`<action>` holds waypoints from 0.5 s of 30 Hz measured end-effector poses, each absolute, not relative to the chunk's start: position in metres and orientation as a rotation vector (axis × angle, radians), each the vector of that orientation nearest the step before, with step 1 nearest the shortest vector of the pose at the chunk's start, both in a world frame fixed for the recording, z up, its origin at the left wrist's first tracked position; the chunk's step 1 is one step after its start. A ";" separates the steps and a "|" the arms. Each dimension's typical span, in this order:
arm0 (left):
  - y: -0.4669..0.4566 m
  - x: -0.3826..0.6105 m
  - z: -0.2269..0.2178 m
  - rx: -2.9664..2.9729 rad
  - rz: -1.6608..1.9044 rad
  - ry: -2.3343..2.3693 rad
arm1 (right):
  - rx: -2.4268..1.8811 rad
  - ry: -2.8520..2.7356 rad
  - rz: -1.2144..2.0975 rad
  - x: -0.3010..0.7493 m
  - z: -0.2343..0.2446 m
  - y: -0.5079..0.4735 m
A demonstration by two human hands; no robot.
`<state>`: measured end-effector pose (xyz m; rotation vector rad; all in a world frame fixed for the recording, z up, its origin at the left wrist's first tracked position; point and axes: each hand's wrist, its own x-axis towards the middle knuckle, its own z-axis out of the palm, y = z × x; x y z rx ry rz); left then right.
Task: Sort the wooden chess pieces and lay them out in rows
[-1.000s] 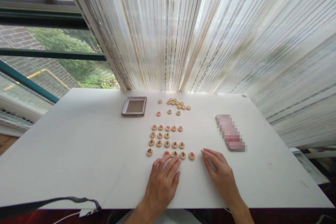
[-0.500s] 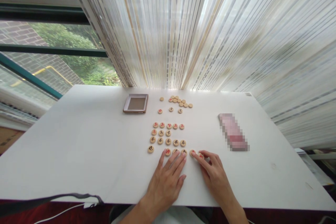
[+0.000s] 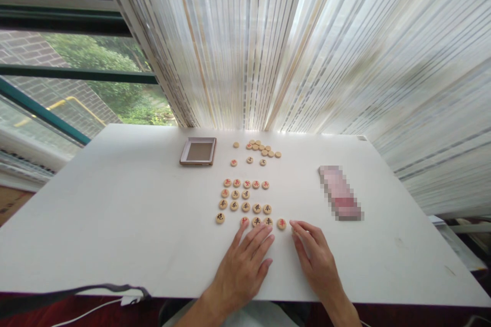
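Now, both grips are released: your left hand [image 3: 242, 265] lies at the chess pieces [image 3: 246, 207], your right hand [image 3: 316, 260] just beside them.

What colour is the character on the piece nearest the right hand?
Red, on the wooden xiangqi piece; shows best in the head view.

A sheer striped curtain [image 3: 307, 46] hangs across the back, a window [image 3: 76, 76] sits upper left, and a pixelated pink object [image 3: 339, 193] lies right on the white table [image 3: 115, 204].

The head-worn camera looks forward and down, close above the left hand [image 3: 241, 268] and right hand [image 3: 316, 263] on a white table [image 3: 115, 204]
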<state>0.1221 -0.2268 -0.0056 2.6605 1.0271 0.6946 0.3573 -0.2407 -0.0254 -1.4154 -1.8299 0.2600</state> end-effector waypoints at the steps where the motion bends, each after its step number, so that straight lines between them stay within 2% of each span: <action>1: -0.228 0.120 -0.006 2.589 0.751 0.978 | -1.400 -1.795 0.261 0.353 -0.024 -0.243; 4: -0.232 0.114 -0.003 2.200 0.871 0.964 | -1.330 -1.742 0.325 0.336 -0.019 -0.249; 8: -0.234 0.109 0.007 1.629 0.761 0.993 | -1.231 -1.729 0.449 0.308 -0.015 -0.255; 15: -0.230 0.112 0.015 1.264 0.765 0.934 | -1.142 -1.706 0.465 0.281 -0.014 -0.251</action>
